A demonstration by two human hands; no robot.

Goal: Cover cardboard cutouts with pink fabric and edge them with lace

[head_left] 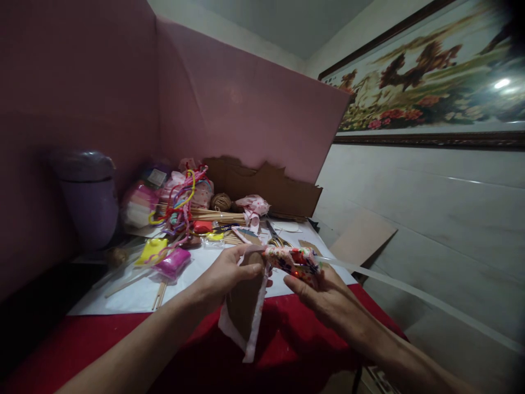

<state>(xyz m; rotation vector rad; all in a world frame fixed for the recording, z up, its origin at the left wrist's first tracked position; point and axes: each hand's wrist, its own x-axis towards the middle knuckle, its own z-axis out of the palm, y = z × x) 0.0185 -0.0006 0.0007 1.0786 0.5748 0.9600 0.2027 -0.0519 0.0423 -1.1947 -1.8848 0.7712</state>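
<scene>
My left hand point(227, 273) pinches the upper edge of a brown cardboard piece point(244, 301) edged with a white strip, held above the red tablecloth point(287, 350). Level with it, my right hand point(324, 293) grips a floral-patterned object point(293, 258) with red and green spots. From that object a long pale strip point(410, 295) runs off to the right. Both hands are closed, close together over the table's front middle.
A white sheet point(135, 293) on the table carries clay packets point(172, 262), coloured cords point(182, 202), wooden sticks point(217, 216), a twine ball point(221, 201) and scissors point(275, 236). A purple lidded container point(88, 191) stands at the left. Pink boards point(246, 104) and cardboard point(270, 186) line the back.
</scene>
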